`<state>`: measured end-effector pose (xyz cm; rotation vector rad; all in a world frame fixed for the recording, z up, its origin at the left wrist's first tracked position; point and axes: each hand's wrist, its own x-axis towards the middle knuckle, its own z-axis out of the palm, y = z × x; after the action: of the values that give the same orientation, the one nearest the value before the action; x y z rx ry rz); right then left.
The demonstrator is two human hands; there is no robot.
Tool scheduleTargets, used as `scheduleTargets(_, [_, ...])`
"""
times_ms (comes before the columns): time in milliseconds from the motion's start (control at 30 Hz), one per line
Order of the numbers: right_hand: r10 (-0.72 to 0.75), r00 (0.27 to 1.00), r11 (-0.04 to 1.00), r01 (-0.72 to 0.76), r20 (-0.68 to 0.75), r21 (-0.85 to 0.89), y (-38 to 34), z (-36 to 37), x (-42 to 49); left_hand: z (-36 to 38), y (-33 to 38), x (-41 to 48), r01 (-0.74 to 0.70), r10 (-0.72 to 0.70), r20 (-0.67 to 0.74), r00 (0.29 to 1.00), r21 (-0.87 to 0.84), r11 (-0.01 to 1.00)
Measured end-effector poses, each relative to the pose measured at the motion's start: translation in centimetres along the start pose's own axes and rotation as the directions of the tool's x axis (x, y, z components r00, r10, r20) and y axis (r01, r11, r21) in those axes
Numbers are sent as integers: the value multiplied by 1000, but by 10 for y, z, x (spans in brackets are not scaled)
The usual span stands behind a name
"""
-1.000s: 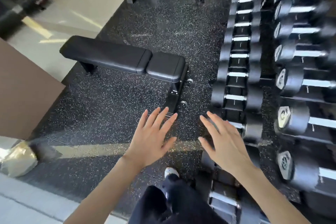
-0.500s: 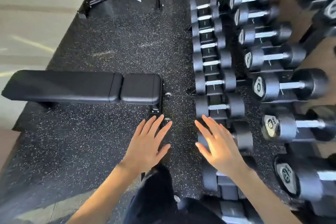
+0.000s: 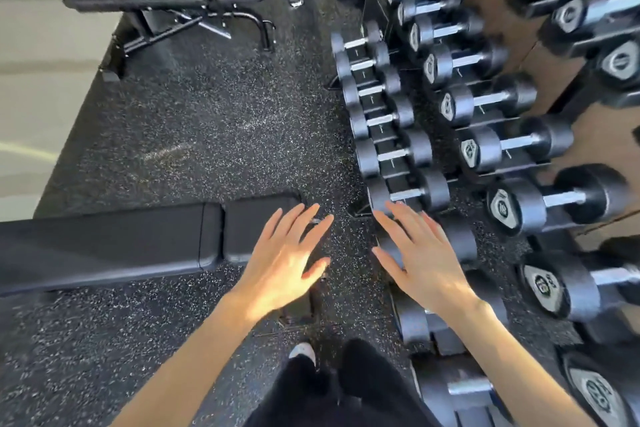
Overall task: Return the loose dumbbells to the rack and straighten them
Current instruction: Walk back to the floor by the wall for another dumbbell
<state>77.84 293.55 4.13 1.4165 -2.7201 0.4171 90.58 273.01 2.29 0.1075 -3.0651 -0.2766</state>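
Left grip: the left grip (image 3: 282, 265) is open with its fingers straight and spread. It holds nothing. It is above the black speckled rubber floor (image 3: 214, 121), just beside the end of the flat black padded bench (image 3: 121, 243).
Right grip: the right grip (image 3: 424, 260) is open and spread too, and holds nothing. It is over the front end of a big black round dumbbell (image 3: 460, 243) in the low row. I cannot tell if it touches it.
Dumbbells: the small black dumbbells with shiny silver handles (image 3: 391, 156) sit side by side in the low row. Bigger ones with silver end badges (image 3: 502, 146) sit one row up.
Rack: the black metal rack (image 3: 396, 179) runs along the person's right side.
Loose ones: no dumbbell shows on the floor here.
Step now: it looks like a walk along the rack, hunting for one that is out of place.
Do it well: look along each row for a crooked handle or a gap. Take a heavy one by the middle of its handle, with both grips if needed.
Watch out: the white shoe (image 3: 302, 352) is close to the rack, so set weights down slowly.
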Motion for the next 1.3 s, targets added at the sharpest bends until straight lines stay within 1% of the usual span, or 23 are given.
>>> scheduleTargets(67, [5,1000,1000,-5,-3,-9,0,6,15,3,-12,11,-6,6,9,1000,-21,1000])
scheduleTargets(233, [-1,997,1000,3,81,-18,13,33,49,30,-42,41,53,-53,103,993,10,999])
scheduleTargets(400, [-23,988,1000,26,152,-17,46,56,90,41,-65,89,70,-74,101,992,41,997])
scheduleTargets(500, [-46,987,998,51,154,-27,75,62,128,43,-80,130,86,-92,120,989,52,995])
scheduleTargets(667, [-100,982,993,107,162,-38,133,62,214,37,-107,215,57,-64,113,992,69,996])
scheduleTargets(833, [-124,988,988,132,96,-75,189,45,300,26,-125,305,71,-75,78,994,63,996])
scheduleTargets(900, [-127,989,990,132,82,-59,202,37,328,20,-129,331,78,-82,56,995,62,995])
scheduleTargets(1067, [-111,992,994,111,62,-1,222,37,359,11,-135,367,114,-115,16,993,59,992])
scheduleTargets(1300, [-77,992,997,75,100,19,239,54,383,15,-155,400,113,-119,57,991,98,989])
